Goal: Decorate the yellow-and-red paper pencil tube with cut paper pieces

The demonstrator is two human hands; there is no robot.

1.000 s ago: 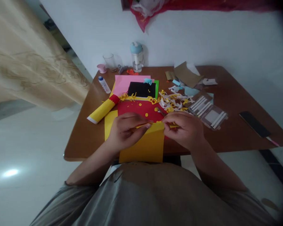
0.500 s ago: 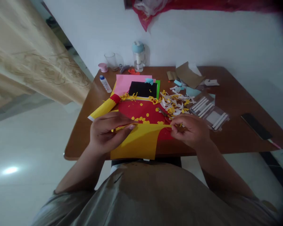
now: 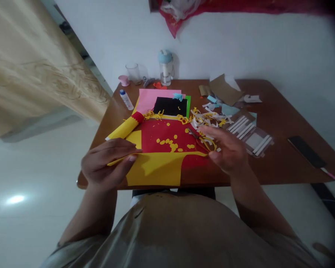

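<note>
A yellow paper sheet (image 3: 156,170) hangs toward me over the table's near edge, its upper edge stretching across between my hands. My left hand (image 3: 107,163) is closed on it, thumb below and fingers above. My right hand (image 3: 229,150) is open, thumb and fingers apart, beside the right end of the yellow edge; whether the thumb touches it I cannot tell. Just left of that hand lie scissors (image 3: 202,140), partly covered by it. Beneath is a red sheet (image 3: 153,129) scattered with small yellow paper pieces (image 3: 173,146).
A yellow and red paper roll (image 3: 124,127) and a glue bottle (image 3: 126,99) lie at left. Further back are a black sheet (image 3: 169,105), a drinking glass (image 3: 133,73) and a water bottle (image 3: 165,69). Paper scraps (image 3: 209,118), a plastic case (image 3: 254,139) and a phone (image 3: 306,152) are at right.
My left hand has moved left along the yellow paper. My right hand has opened from a pinch, and the scissors beside it show more.
</note>
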